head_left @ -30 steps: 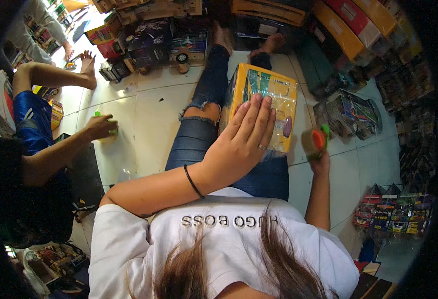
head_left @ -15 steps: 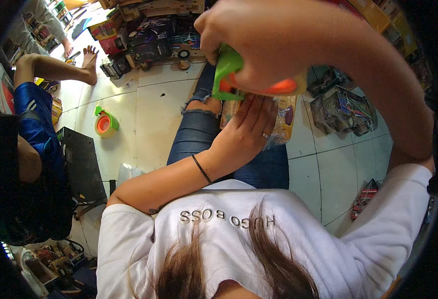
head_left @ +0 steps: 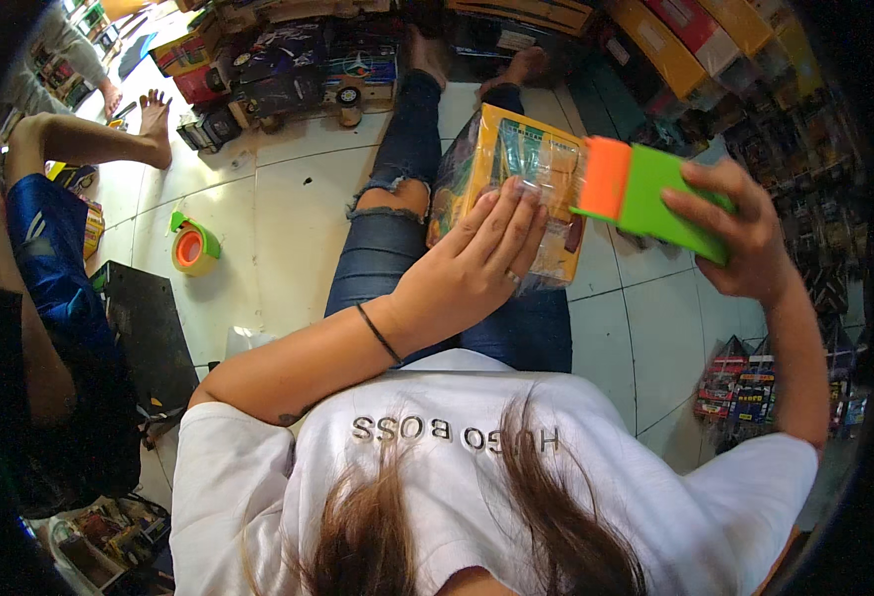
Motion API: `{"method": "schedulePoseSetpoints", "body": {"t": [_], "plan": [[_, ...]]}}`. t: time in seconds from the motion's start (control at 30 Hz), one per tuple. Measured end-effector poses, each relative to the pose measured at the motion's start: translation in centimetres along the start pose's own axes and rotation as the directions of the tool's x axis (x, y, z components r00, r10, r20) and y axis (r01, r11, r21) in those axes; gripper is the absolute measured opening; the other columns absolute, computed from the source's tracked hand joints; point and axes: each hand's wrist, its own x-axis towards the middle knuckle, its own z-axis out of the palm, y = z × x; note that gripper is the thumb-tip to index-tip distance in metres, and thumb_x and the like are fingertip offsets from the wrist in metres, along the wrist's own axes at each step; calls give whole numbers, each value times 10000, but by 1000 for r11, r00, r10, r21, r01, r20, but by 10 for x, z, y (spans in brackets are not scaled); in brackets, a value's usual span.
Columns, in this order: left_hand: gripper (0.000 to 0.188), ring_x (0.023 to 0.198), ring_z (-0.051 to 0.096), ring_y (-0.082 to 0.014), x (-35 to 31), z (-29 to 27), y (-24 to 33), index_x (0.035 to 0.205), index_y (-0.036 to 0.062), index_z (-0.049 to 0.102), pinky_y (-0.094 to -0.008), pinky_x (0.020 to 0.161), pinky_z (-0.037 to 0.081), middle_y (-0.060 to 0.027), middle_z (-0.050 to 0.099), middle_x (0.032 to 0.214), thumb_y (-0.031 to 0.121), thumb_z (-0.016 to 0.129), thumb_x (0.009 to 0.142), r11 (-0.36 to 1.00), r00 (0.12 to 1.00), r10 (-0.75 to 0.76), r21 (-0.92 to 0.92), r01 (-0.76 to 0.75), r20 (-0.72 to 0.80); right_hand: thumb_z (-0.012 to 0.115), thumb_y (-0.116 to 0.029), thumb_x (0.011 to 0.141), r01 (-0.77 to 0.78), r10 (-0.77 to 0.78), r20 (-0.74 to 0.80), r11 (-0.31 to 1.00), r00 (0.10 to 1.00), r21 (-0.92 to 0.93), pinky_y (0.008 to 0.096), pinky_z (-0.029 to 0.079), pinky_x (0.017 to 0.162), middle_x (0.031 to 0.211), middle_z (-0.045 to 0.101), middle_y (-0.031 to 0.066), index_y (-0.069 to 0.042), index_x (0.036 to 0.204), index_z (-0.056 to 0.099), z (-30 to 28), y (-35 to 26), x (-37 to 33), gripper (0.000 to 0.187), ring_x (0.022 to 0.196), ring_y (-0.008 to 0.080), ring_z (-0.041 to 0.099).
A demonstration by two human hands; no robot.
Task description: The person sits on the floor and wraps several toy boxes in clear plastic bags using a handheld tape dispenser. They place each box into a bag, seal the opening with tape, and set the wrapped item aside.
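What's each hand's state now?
Left hand: open, fingers laid flat on the plastic-wrapped yellow rectangular box.
Right hand: closed, holding the green-and-orange plastic tape dispenser.

Left hand [head_left: 488, 238] flat (back showing), right hand [head_left: 740, 233] curled in a grip

White tiled floor [head_left: 278, 238] w/ thin dark grout lines. On L: 1 green-and-orange tape dispenser [head_left: 195, 248], blk boxy item [head_left: 151, 323] near it, 1 dark speck [head_left: 308, 181]. On R: plastic-wrapped packs [head_left: 740, 387].
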Motion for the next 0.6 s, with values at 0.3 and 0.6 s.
{"method": "schedulePoseSetpoints", "body": {"t": [0.3, 0.6], "plan": [[588, 1255, 455, -288, -13, 3, 0, 1305, -3, 461, -400, 1035, 382, -185, 464, 1337, 131, 596, 748, 993, 998, -55, -107, 53, -14, 702, -62, 641, -293, 300, -24, 943, 954, 158, 426, 492, 828, 1153, 558, 138, -150, 1129, 646, 75, -5, -33, 499, 981, 343, 577], [880, 1372, 218, -358, -3, 21, -16, 1450, 51, 166, -379, 1105, 200, -221, 159, 1495, 570, 519, 833, 546, 896, -442, -803, 239, -35, 704, -116, 716, -763, 771, 245, 427, 588, 486, 398, 449, 925, 1252, 494, 99, -139, 1134, 633, 320, 17, -132, 425, 1085, 333, 528]]}}
